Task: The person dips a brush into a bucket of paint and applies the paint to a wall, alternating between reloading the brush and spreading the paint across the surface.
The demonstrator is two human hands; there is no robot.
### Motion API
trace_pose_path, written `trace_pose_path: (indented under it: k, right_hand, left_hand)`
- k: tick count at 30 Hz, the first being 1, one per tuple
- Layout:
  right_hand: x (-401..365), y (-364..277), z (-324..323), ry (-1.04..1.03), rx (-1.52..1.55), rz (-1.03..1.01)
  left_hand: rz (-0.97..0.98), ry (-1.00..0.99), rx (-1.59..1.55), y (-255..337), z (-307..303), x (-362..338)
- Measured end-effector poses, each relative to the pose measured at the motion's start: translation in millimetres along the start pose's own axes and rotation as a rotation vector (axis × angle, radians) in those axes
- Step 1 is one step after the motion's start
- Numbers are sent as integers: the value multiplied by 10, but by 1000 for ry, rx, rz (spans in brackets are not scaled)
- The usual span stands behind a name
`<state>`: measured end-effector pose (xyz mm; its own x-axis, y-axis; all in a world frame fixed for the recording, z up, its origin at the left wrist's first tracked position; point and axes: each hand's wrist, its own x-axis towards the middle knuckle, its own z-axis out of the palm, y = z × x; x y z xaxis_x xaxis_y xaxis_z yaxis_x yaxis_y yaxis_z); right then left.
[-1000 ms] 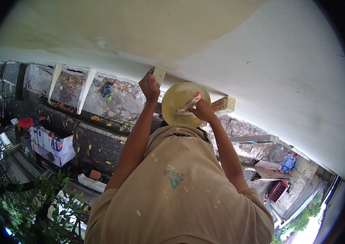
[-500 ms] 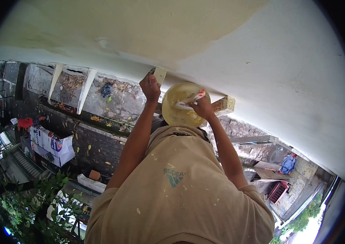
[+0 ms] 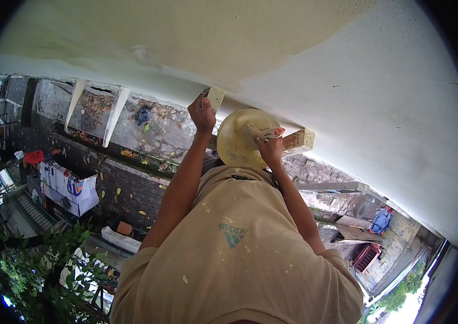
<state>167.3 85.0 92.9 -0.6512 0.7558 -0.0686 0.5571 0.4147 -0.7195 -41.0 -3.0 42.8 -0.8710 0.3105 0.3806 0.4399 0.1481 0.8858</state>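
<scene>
My left hand [image 3: 202,114] is closed round the end of a wooden post [image 3: 215,99] by the wall. Right of it sits a round yellow container [image 3: 234,146], its inside smeared with pale material. Over its right side, my right hand [image 3: 268,148] grips a brush-like tool [image 3: 273,132] with a reddish end; its other end reaches into the container and is hard to make out. A wooden beam [image 3: 300,141] juts out just right of my right hand.
A wall [image 3: 369,97] with a darker damp-looking area [image 3: 229,38] spans the top. Far below lie a paved alley [image 3: 126,189], a white printed box [image 3: 70,189] and a person in red [image 3: 33,157]. Branches [image 3: 51,264] fill the lower left; a metal beam [image 3: 337,187] is at right.
My right hand has shifted slightly down with the tool, whose reddish end now points more to the right. The view has moved slightly; my left hand keeps its hold.
</scene>
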Motion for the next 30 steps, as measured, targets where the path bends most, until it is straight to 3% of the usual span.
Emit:
trace_pose_path:
  k: [6, 15, 16, 17, 20, 21, 23, 24, 26, 27, 29, 30]
  right_hand:
    - [-50, 6, 29, -61, 18, -7]
    - [-70, 2, -10, 32, -31, -173]
    - [-39, -13, -14, 60, -60, -233]
    - [-49, -57, -53, -16, -4, -77]
    - [-159, -76, -258, -23, -120, -187]
    - [-183, -134, -375, 39, -192, -283]
    - [-174, -289, -553, 25, -96, -283]
    - [-164, -333, -575, 27, -112, -228]
    - [-157, -263, -573, -94, -256, -136]
    - [-122, -121, -510, 86, -313, -400]
    - [-135, -40, -449, -1, -147, -259]
    - [-155, 49, -431, 20, -208, -415]
  left_hand:
    - [-38, -4, -84, 99, -25, -5]
    - [-55, -51, -19, 30, -18, 6]
    - [-44, -39, -42, 64, -12, 36]
    - [-37, -32, -62, 72, -38, 15]
    - [113, 19, 131, -10, -14, -20]
    - [39, 16, 31, -44, 24, -13]
    - [-122, -34, -162, -55, 7, -23]
    - [-59, 28, -59, -34, 12, -42]
    - [-106, -20, -154, -46, 7, -39]
    - [-79, 1, -169, -39, 25, -33]
    - [-11, 16, -44, -67, 30, -18]
    - [-1, 23, 20, -113, 36, -46]
